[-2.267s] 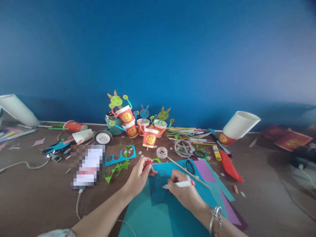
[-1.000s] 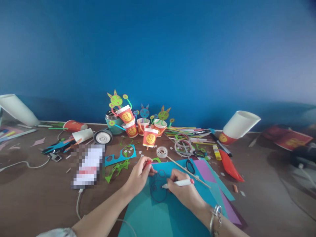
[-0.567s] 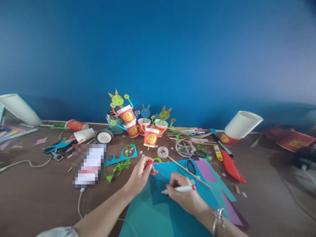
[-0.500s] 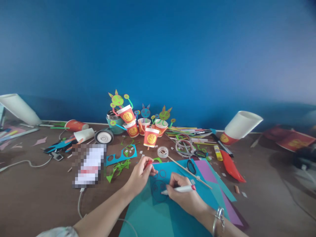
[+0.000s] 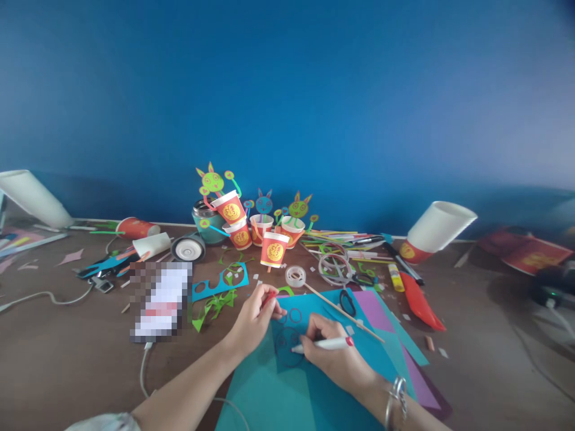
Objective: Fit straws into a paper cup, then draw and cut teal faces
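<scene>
Head view: the right hand (image 5: 330, 350) grasps a white marker (image 5: 331, 343) between thumb and fingers, its long axis running nearly level across the view, tip to the left and slightly nearer the wearer, red end to the right. The tip lies inside a round face drawn on a blue paper (image 5: 284, 363); whether it touches, I cannot tell. Curled fingers of the left hand (image 5: 256, 317) pinch a small red piece (image 5: 270, 296) over the paper's far left corner. Beyond lies a tape roll (image 5: 295, 276), near a thin wooden stick (image 5: 345, 314).
</scene>
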`<state>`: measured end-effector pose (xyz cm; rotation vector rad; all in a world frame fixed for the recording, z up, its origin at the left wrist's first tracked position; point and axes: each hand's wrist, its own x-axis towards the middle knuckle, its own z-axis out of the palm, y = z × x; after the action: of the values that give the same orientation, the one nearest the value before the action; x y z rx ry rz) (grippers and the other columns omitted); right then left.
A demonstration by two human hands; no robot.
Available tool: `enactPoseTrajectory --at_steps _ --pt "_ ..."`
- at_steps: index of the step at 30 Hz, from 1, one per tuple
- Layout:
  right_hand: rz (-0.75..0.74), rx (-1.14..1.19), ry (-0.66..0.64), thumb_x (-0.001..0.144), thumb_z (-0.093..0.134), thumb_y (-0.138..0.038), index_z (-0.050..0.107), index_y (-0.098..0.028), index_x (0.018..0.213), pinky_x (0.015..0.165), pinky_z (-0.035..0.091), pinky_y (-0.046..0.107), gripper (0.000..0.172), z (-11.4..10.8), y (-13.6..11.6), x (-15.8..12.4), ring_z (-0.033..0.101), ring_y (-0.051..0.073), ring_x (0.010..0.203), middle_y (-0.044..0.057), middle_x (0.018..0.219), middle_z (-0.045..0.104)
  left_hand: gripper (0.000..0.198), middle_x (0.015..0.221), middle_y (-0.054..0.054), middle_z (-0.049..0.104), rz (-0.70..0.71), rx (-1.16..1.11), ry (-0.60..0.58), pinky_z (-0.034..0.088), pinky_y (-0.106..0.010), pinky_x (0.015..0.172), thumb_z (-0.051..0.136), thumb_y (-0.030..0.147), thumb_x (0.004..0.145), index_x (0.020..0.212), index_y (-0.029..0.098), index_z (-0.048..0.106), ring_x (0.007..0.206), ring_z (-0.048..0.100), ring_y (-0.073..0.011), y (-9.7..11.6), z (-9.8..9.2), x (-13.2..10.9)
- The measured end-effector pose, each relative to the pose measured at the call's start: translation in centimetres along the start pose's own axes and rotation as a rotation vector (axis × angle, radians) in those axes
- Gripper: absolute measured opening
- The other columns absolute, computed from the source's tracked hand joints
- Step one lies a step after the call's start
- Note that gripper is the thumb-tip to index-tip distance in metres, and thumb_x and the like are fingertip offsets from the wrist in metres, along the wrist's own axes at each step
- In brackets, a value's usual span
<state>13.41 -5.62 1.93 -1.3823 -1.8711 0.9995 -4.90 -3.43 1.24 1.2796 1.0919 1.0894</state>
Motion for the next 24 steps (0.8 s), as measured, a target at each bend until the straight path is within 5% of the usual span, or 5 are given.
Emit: enactPoseTrajectory --at_steps 24 --pt "0.038 0.036 -0.021 0.072 0.051 -0.022 0.037 -0.021 0.056 0.046 0.037 0.019 0.021 0.00 -0.28 -0.08 0.040 0.009 0.050 -0.006 0.053 0.043 0.025 0.075 0.000 0.057 0.005 0.028 -0.008 0.055 -0.037 0.075 0.047 0.042 0.088 0.096 0.019 0.047 0.077 0.066 -0.0191 0.06 -0.02 0.09"
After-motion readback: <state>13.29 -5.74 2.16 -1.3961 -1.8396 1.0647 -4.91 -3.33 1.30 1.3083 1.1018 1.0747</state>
